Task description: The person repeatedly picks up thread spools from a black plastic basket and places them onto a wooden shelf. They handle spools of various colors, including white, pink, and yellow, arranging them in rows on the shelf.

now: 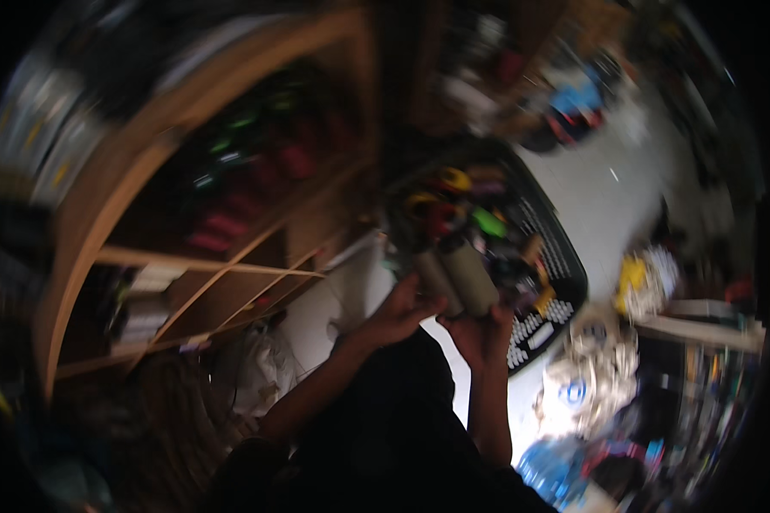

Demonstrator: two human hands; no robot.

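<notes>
Two grey-brown cardboard tubes (468,275) stand side by side in front of me, blurred by motion. Around the lower end of the left tube (439,280) my left hand (405,311) is closed. My right hand (481,332) grips the bottom of the right one, thumb along its side. Just beyond the tubes is a black plastic basket (566,248) with slotted walls. It holds a heap of mixed items, among them a bright green piece (489,223), a red one (441,220) and a yellow ring-like one (453,179).
A wooden shelf unit (111,192) rises on the left, with rows of dark red things (222,229) inside. A whitish plastic bag (265,369) lies beneath it. Beige bags (586,368) and blue plastic (552,468) sit at the right. Pale tiled floor (603,205) shows past the basket.
</notes>
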